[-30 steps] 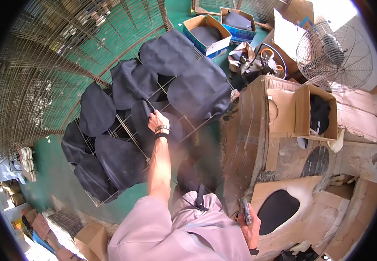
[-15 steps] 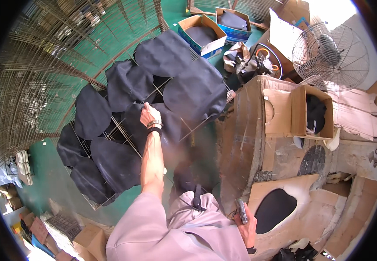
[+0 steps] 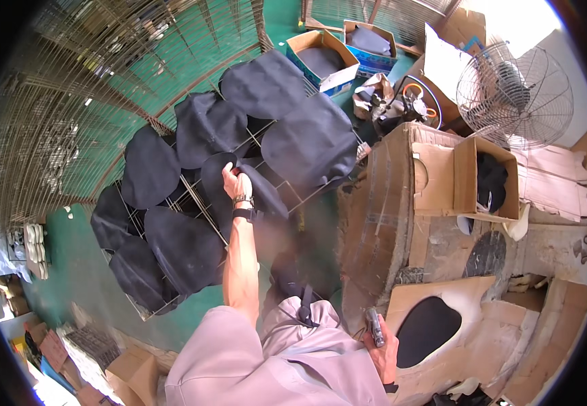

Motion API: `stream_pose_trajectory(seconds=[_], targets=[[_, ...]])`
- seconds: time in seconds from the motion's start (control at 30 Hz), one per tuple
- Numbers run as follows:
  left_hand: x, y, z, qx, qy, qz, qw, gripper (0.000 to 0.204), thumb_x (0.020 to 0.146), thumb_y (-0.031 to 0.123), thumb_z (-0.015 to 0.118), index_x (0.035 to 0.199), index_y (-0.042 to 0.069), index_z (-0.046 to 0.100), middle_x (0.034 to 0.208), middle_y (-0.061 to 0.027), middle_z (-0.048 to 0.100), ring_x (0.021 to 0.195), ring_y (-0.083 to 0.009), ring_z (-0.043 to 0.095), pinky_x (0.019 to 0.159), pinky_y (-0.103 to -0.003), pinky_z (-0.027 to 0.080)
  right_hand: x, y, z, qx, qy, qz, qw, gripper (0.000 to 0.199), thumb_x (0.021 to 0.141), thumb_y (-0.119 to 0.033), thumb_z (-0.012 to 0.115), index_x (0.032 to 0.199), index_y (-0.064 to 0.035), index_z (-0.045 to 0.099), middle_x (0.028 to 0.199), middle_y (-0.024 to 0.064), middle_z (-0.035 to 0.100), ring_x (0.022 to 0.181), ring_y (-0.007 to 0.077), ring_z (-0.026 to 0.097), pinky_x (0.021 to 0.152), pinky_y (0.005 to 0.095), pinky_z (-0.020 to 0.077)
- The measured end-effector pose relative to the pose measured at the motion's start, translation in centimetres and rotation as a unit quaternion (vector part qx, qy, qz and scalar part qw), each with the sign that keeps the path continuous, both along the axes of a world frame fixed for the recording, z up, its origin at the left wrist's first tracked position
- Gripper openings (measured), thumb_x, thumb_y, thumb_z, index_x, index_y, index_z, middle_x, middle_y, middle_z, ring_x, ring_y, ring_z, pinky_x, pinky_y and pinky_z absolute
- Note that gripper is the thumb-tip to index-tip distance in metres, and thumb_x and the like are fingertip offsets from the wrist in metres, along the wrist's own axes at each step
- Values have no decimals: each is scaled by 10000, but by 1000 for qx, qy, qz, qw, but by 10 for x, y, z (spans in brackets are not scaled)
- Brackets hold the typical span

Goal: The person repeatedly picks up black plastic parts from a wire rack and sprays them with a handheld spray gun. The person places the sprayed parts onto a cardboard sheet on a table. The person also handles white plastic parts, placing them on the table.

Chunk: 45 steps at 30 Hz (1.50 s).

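blue-white box (image 3: 324, 61) top, brown cartons (image 3: 435, 179) right

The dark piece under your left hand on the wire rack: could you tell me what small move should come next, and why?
Probably smooth it flat. The left hand grips the dark piece at its upper edge, and it lies bunched on the wire rack, while neighbouring pieces lie spread. The right hand holds a small tool.

Metal fan (image 3: 514, 95) stands behind cardboard boxes (image 3: 470, 177).
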<state>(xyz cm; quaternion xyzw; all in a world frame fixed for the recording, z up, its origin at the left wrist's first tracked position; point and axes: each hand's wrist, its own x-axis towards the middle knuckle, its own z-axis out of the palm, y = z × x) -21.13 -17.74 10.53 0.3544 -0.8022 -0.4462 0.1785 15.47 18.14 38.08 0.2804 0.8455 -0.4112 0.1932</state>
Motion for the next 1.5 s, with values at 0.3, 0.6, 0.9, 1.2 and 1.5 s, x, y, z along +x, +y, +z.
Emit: stream_pose_trajectory(seconds=[0.3, 0.6, 0.9, 1.2, 1.5], targets=[[-22, -1, -9, 5, -103, -37, 994, 348, 726, 32, 578, 1002, 183, 728, 1049, -101, 686, 987, -265, 663, 895, -391, 522, 13, 1, -3, 2, 30, 21, 999, 518, 814, -64, 684, 1302, 63, 567, 953, 258, 666, 825, 335, 662, 762, 384, 506], [-12, -36, -69, 623, 154, -27, 766, 641, 936, 100, 513, 1520, 180, 262, 1214, -274, 547, 956, -435, 633, 796, -533, 538, 32, 6, -1, -3, 34, 12, 999, 524, 808, -56, 677, 1307, 55, 561, 938, 251, 659, 802, 335, 648, 754, 384, 503], [69, 15, 163, 394, 255, -37, 882, 485, 907, 42, 593, 1379, 10, 490, 1238, -137, 614, 1126, -240, 618, 940, -351, 520, 33, 4, 0, -8, 33, 25, 999, 542, 771, -51, 670, 1299, 32, 580, 967, 224, 685, 845, 303, 665, 799, 366, 511], [37, -104, 403, -48, 433, -81, 897, 428, 847, -40, 540, 1268, 15, 594, 1250, -89, 633, 1162, -185, 592, 989, -326, 463, 16, -13, 1, -35, 82, 82, 993, 541, 768, -37, 666, 1296, 39, 581, 981, 205, 695, 861, 265, 663, 815, 347, 509], [-46, -276, 526, -482, 224, 102, 841, 270, 697, 47, 620, 953, 121, 575, 1134, -121, 597, 1146, -334, 544, 989, -453, 450, 22, -5, -7, -37, 91, 83, 992, 548, 762, -29, 666, 1298, 42, 579, 1003, 211, 697, 897, 273, 667, 834, 350, 507]])
